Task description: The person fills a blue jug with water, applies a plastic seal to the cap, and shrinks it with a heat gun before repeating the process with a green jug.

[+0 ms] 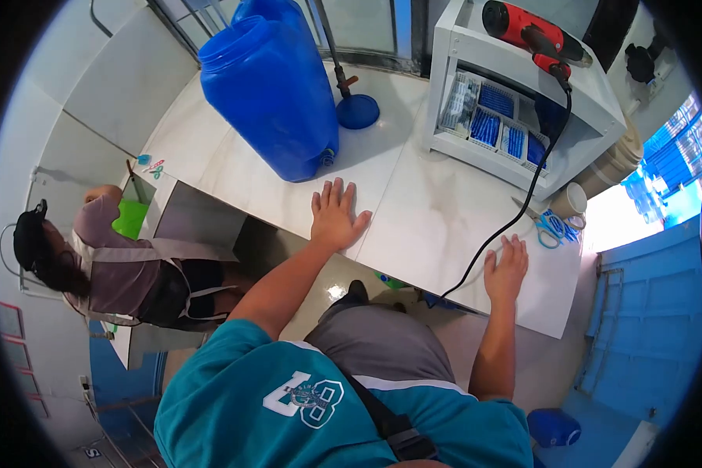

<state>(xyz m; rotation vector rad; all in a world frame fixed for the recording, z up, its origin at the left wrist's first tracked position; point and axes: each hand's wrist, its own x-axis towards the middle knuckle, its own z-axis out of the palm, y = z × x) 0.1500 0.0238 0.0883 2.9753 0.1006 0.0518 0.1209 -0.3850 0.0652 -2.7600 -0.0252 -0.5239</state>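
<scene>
My left hand [337,215] lies palm down on the white counter [413,226], fingers spread and holding nothing. Just beyond its fingertips stands a large blue plastic jug [269,97], open at the top, with a small spout low on its near corner. My right hand [507,269] rests flat near the counter's front edge, its fingers stretched out and nothing in it. A black power cord [515,226] runs past its left side. Farther right are scissors with blue handles [551,228] beside a paper cup [569,200].
A white shelf unit [507,168] holds baskets of blue-and-white packets [485,126]. On top lies a red-and-black heat gun [534,33]. A blue round lid [357,111] sits by the jug. At left, a person in a cap and apron [140,265] stands at a sink area.
</scene>
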